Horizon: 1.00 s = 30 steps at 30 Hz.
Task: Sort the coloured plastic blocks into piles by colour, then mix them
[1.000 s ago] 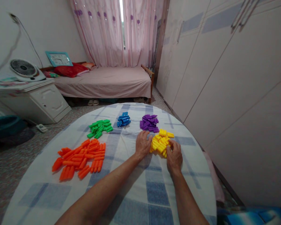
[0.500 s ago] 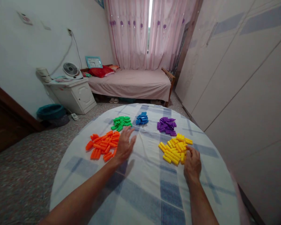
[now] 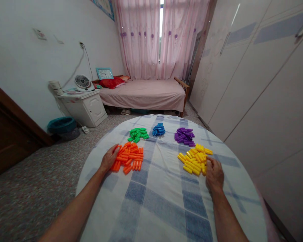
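My left hand (image 3: 109,159) is at the left edge of a pile of short orange plastic tubes (image 3: 129,157). Its fingers are stretched out against the pile and hold none of them. Over on the right, my right hand (image 3: 215,172) rests on the cloth beside a heap of yellow tubes (image 3: 193,160). Its index finger reaches to the heap's right edge, while the other fingers are loosely bent and partly hidden. Farther back lie a green pile (image 3: 137,134), a small blue pile (image 3: 159,129) and a purple pile (image 3: 184,136) of similar pieces.
A checked white and blue cloth (image 3: 151,208) covers the round table. Beyond it are a bed (image 3: 143,94) and a white cabinet (image 3: 96,109) with a fan (image 3: 83,82). A bin (image 3: 62,126) stands on the floor at left; a tall wardrobe (image 3: 262,101) lines the right.
My left hand has moved from the orange pile's right side to its left edge. My right hand stays by the yellow heap. The view has shifted slightly.
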Motion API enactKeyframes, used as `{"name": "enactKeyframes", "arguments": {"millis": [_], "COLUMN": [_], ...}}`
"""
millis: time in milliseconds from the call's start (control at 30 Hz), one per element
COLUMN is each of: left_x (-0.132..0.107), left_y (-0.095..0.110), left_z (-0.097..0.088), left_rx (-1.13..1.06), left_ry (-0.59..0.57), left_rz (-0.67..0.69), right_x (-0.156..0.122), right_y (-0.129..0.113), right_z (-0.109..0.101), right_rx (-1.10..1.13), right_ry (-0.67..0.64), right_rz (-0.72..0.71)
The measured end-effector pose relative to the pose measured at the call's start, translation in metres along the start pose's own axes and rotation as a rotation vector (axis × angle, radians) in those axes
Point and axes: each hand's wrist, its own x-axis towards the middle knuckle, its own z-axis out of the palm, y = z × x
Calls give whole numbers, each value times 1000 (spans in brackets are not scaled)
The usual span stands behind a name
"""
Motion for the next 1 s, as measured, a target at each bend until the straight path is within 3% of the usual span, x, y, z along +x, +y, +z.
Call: {"name": "enactKeyframes", "arguments": {"millis": [300,433,500,733,833,1000], "left_x": [-22,-8,0,-6,-13,-16], "left_y": [53,54,51,62,68,67], "left_z": [48,48,45,46,48,47], "left_rx": [-227,-184,-158,-184,-254,-352], "left_ry": [-8,127,132,-146,-193,7], "left_rz": [137,82,20,77,88,15], "right_x": [1,0,0,1,1,1], "right_y": [4,4,3,1,1,1], "right_z": [1,0,0,0,0,-1], "right_rx": [-3,8,5,7,0,29], "right_ry": [6,-3,-10,-24,-35,-41], "right_rz": [-33,-41,-39,-22,-8,-32]}}
